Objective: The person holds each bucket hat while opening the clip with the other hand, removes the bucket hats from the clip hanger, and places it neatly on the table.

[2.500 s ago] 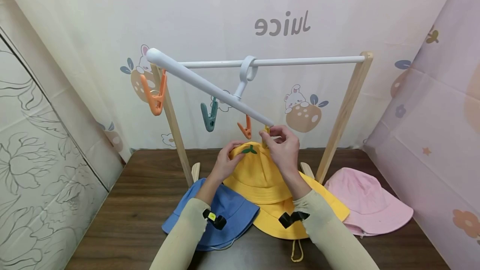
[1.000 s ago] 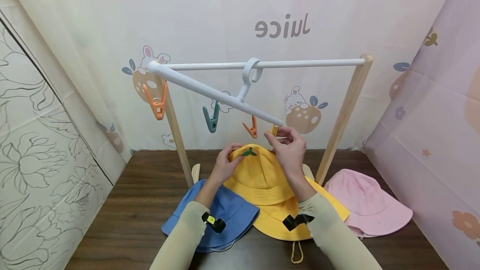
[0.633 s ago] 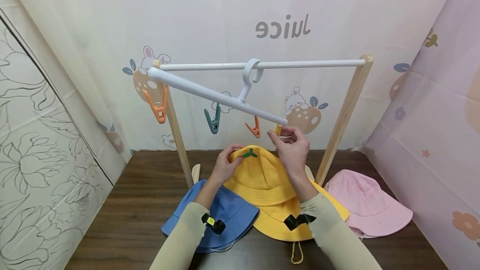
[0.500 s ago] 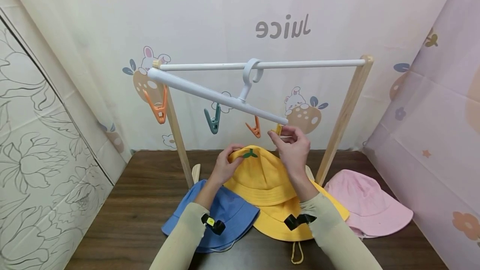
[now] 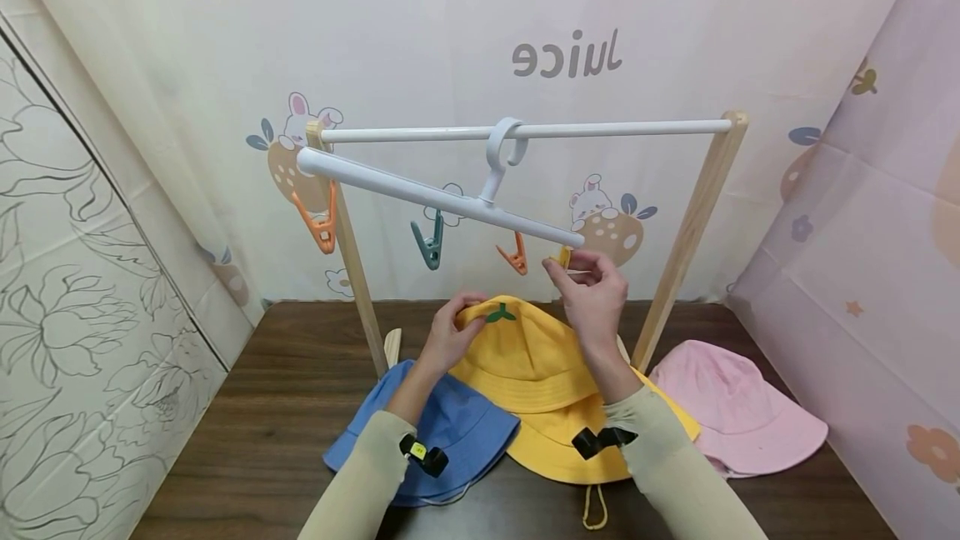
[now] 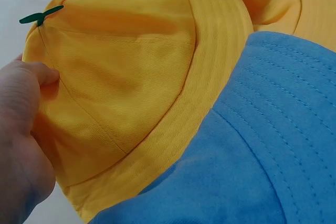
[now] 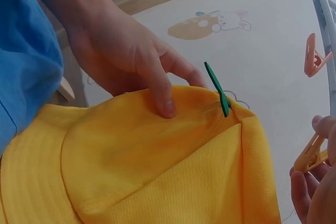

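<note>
A yellow bucket hat (image 5: 525,348) with a green sprout (image 5: 500,315) on its crown is held up by my left hand (image 5: 450,333), thumb on the near side of the crown. To its right, my right hand (image 5: 600,294) pinches a yellow clothespin (image 5: 564,257) at the low right end of a white hanger (image 5: 397,187). In the right wrist view the clothespin (image 7: 310,156) is apart from the hat (image 7: 157,150). An orange clothespin (image 5: 318,227), a teal clothespin (image 5: 430,242) and a smaller orange clothespin (image 5: 516,258) hang along the hanger.
The hanger hooks over the white rod (image 5: 622,129) of a wooden-legged rack (image 5: 690,244). On the dark wooden table (image 5: 270,432) lie a blue hat (image 5: 465,432), a second yellow hat (image 5: 555,440) partly beneath the held one, and a pink hat (image 5: 731,398).
My right hand and the yellow clothespin have moved right, away from the hat's crown. The hanger has swung, its right end going right and its left end lower. The held hat has sunk slightly.
</note>
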`<control>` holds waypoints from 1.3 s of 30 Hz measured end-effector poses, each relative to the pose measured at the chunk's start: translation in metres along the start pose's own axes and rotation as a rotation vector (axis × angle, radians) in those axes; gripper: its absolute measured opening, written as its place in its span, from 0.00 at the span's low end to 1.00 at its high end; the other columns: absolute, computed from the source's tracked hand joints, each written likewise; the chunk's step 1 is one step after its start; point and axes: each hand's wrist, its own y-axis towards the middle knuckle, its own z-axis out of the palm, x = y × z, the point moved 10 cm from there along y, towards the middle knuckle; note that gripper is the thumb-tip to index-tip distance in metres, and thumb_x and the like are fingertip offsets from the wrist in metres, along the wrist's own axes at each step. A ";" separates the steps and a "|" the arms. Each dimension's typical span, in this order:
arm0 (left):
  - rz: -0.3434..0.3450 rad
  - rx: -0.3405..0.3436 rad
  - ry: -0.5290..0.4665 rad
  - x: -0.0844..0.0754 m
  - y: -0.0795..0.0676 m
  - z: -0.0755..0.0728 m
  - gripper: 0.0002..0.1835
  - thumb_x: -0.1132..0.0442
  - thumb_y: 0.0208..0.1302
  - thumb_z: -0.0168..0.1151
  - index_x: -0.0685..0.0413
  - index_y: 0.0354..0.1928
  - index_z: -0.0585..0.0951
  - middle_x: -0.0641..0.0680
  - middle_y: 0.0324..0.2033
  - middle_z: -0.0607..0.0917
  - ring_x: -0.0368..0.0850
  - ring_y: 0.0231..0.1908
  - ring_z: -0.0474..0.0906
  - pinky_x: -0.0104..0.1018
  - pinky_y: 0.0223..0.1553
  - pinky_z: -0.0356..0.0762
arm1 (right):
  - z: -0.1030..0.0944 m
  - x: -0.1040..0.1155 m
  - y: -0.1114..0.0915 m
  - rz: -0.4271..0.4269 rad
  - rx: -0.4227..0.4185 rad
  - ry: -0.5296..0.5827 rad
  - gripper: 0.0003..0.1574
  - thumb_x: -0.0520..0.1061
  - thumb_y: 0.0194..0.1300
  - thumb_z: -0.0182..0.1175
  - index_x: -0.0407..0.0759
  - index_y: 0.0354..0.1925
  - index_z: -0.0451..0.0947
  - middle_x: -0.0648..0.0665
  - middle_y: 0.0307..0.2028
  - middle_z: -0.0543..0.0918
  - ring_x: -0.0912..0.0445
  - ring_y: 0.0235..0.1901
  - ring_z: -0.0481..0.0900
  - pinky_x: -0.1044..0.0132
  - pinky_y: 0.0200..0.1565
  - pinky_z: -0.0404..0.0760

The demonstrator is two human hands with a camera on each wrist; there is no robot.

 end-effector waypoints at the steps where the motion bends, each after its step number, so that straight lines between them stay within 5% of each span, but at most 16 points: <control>1: 0.009 0.000 0.004 -0.001 -0.001 0.000 0.13 0.73 0.78 0.67 0.61 0.60 0.86 0.66 0.56 0.90 0.45 0.52 0.83 0.31 0.57 0.80 | 0.000 0.001 0.001 -0.006 -0.003 -0.004 0.23 0.40 0.62 0.85 0.31 0.50 0.87 0.58 0.36 0.88 0.70 0.29 0.87 0.77 0.30 0.86; 8: 0.059 0.017 0.014 -0.008 -0.007 -0.001 0.12 0.72 0.79 0.67 0.60 0.59 0.85 0.65 0.58 0.89 0.52 0.54 0.86 0.31 0.58 0.80 | -0.003 0.003 0.002 -0.020 -0.019 -0.010 0.24 0.39 0.62 0.86 0.29 0.50 0.87 0.46 0.39 0.89 0.70 0.30 0.86 0.79 0.31 0.85; 16: 0.032 0.023 -0.007 -0.009 -0.014 -0.004 0.11 0.70 0.80 0.67 0.59 0.59 0.85 0.65 0.58 0.88 0.44 0.53 0.83 0.31 0.59 0.80 | -0.008 0.006 0.003 -0.005 -0.030 -0.008 0.25 0.41 0.62 0.86 0.29 0.51 0.86 0.61 0.34 0.88 0.69 0.30 0.86 0.78 0.29 0.83; 39: 0.057 0.040 -0.004 -0.018 -0.032 -0.010 0.10 0.70 0.80 0.67 0.59 0.57 0.84 0.64 0.54 0.89 0.40 0.52 0.82 0.35 0.62 0.80 | -0.027 0.016 0.015 -0.010 -0.066 -0.002 0.27 0.42 0.66 0.83 0.32 0.57 0.86 0.63 0.36 0.87 0.69 0.33 0.87 0.77 0.28 0.85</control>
